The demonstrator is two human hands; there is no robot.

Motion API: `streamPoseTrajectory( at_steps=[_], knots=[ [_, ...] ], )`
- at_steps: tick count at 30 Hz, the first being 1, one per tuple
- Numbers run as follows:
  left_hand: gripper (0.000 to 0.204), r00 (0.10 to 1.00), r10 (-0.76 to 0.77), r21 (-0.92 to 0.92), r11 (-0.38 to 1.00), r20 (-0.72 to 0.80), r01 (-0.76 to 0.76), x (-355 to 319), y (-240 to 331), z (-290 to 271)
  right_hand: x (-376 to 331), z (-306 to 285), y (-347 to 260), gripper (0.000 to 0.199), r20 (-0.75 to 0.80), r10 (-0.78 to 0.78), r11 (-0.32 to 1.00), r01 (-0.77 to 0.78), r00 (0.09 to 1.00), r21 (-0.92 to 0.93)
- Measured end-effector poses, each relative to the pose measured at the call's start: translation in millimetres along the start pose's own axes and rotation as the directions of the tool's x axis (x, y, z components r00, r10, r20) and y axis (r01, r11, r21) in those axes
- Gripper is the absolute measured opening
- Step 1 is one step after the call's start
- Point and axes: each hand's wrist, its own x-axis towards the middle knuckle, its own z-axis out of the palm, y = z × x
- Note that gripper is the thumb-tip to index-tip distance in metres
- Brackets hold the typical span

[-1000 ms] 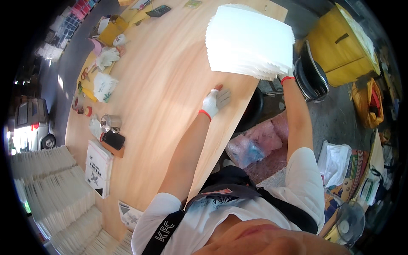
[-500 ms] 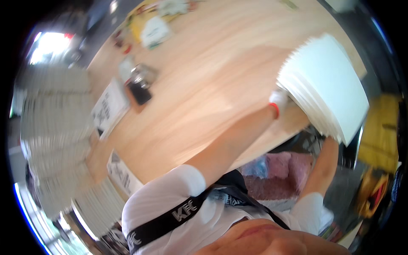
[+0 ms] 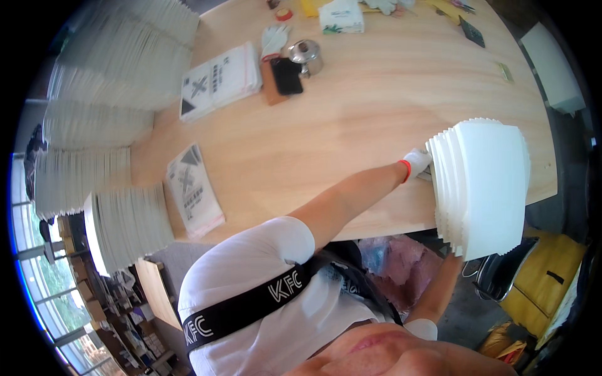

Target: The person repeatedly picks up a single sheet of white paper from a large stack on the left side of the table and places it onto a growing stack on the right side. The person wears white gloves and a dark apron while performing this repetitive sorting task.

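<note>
A thick stack of white sheets (image 3: 492, 188) with stepped, uneven edges is held at the table's near right corner, part of it past the table edge. My left hand (image 3: 418, 163), in a white glove with a red cuff, is closed on the stack's left side, its fingertips partly hidden by the sheets. From below, my right forearm (image 3: 440, 291) reaches up to the stack's near edge. The right hand supports the stack there, mostly hidden behind it.
Tall white stacks (image 3: 103, 113) line the left side. On the wooden table (image 3: 351, 144) lie printed packs (image 3: 222, 78), a phone (image 3: 287, 76), a metal pot (image 3: 306, 57), a white glove (image 3: 274, 41) and a tissue pack (image 3: 342, 17). A yellow-covered seat (image 3: 545, 282) stands right.
My view has turned, so the table items appear farther right. The stack sits lower in the picture and more upright, with both hands still at it.
</note>
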Motion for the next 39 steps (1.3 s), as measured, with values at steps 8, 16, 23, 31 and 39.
streamPoseTrajectory(
  at_steps=[8, 16, 23, 31, 39],
  knots=[
    [0.024, 0.997, 0.030, 0.018, 0.999, -0.070, -0.029, -87, -5, -121, -133, 36, 47, 0.038, 0.099, 0.085, 0.995, -0.080, 0.991, -0.053],
    [0.021, 0.986, 0.106, 0.073, 0.993, -0.132, -0.096, -168, -12, -222, -244, 63, 91, 0.036, 0.153, 0.124, 0.991, -0.115, 0.980, -0.071],
    [0.021, 0.986, 0.085, 0.053, 0.996, -0.146, -0.078, -224, -16, -280, -319, 62, 121, 0.034, 0.159, 0.144, 0.989, -0.134, 0.977, -0.070],
    [0.028, 0.942, 0.231, 0.106, 0.972, -0.242, -0.211, -293, -29, -320, -355, 57, 146, 0.032, 0.196, 0.187, 0.980, -0.170, 0.963, -0.101],
    [0.019, 0.617, 0.650, 0.831, 0.556, -0.444, 0.014, -562, -212, -387, -337, 1, 139, 0.034, 0.299, 0.492, 0.867, -0.426, 0.818, -0.260]
  ],
)
